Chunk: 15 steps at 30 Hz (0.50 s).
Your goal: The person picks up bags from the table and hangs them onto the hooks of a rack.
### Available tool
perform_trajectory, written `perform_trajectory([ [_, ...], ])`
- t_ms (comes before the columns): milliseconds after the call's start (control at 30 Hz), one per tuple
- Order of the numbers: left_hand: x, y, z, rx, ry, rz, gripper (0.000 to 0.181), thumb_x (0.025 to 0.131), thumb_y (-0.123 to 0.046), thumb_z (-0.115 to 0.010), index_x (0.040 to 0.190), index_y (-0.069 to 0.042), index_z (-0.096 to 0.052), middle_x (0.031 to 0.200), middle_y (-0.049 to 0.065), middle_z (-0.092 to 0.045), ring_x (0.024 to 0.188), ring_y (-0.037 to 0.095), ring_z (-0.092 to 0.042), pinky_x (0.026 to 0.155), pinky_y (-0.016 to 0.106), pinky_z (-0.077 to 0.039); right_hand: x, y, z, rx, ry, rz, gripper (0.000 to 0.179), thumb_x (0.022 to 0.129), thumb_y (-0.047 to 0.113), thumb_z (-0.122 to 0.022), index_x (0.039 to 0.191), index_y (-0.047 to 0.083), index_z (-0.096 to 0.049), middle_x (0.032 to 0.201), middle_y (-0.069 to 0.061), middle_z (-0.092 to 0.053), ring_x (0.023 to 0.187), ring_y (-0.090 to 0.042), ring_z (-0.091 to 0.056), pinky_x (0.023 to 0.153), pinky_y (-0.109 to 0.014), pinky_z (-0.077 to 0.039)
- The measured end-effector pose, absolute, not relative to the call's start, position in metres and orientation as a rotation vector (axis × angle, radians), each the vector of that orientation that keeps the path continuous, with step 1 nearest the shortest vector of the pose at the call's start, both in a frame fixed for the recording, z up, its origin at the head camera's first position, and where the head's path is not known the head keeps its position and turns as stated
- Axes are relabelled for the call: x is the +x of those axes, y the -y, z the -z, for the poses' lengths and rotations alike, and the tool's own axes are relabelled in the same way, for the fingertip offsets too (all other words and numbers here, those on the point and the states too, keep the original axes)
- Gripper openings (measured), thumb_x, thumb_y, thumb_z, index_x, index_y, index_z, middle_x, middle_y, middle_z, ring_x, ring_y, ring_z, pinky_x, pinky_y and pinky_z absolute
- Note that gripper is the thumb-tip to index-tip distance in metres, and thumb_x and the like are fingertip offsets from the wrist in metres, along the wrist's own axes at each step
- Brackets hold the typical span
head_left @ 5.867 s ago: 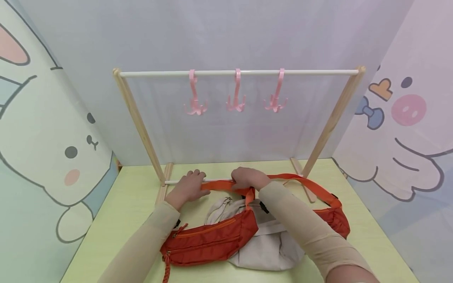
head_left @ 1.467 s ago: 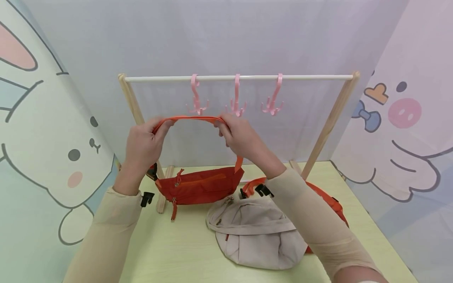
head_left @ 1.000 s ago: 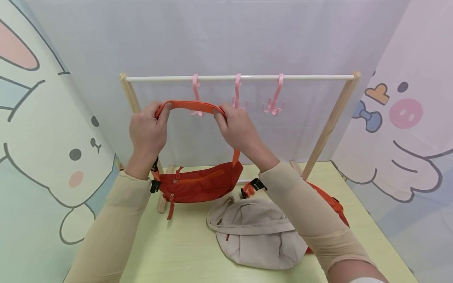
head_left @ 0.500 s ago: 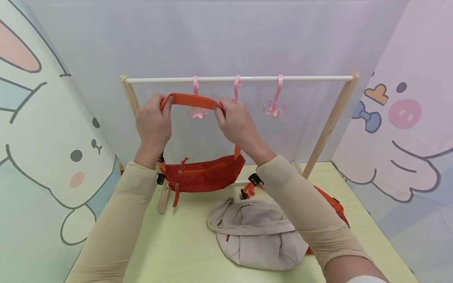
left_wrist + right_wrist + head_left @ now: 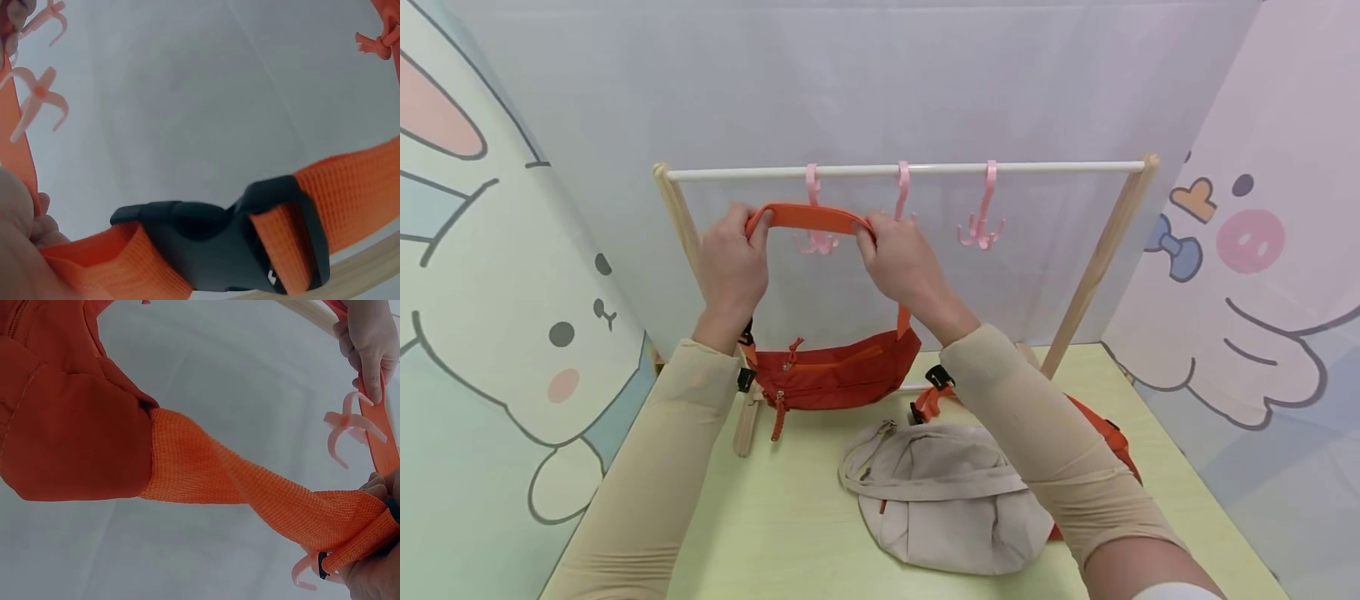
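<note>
In the head view, a red waist bag point(image 5: 838, 375) hangs by its orange strap point(image 5: 811, 217) between both hands. My left hand point(image 5: 733, 262) grips the strap on one side, thumb toward the camera. The right hand point(image 5: 904, 260) pinches it on the other, and a taut stretch of strap spans the gap between them. Directly behind that stretch is the left pink hook point(image 5: 817, 242), partly covered by it. A black buckle point(image 5: 194, 244) joins the strap just below the left hand in the left wrist view. Near the right hand, the strap point(image 5: 200, 469) is twisted.
A white rail point(image 5: 865, 171) on wooden posts carries the middle pink hook point(image 5: 902, 187) and the right pink hook point(image 5: 981, 225). On the yellow-green table point(image 5: 760, 525) lie a beige bag point(image 5: 947, 508) and, partly behind the right sleeve, another red bag point(image 5: 1112, 442).
The hands have lifted the red waist bag off the table by its strap and raised it to the left hook. Over the last half second it has barely moved.
</note>
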<state>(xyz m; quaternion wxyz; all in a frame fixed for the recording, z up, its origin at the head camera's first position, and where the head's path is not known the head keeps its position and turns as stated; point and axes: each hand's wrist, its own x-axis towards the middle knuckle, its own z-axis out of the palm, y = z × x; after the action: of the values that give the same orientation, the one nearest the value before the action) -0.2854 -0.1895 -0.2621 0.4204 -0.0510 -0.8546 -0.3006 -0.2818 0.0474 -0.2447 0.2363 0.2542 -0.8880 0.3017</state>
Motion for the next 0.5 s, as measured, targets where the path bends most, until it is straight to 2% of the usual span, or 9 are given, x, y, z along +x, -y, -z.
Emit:
perform_trajectory([
  [500, -0.2888, 0.1896, 0.2717, -0.127, 2.195, 0.748, 0.045, 0.109, -0.044, -0.055, 0.111, -0.001, -0.069, 0.092, 0.018, -0.071, 0.072, 0.034, -0.058, 0.064, 0.040, -0.043, -0.2859, -0.0498, 0.2524, 0.668, 2.483, -0.794, 0.026, 0.113, 0.027, -0.050, 0.096, 0.009, -0.057, 0.074, -0.007, -0.052, 0.059, -0.022, -0.048, 0.057, -0.033, -0.044],
])
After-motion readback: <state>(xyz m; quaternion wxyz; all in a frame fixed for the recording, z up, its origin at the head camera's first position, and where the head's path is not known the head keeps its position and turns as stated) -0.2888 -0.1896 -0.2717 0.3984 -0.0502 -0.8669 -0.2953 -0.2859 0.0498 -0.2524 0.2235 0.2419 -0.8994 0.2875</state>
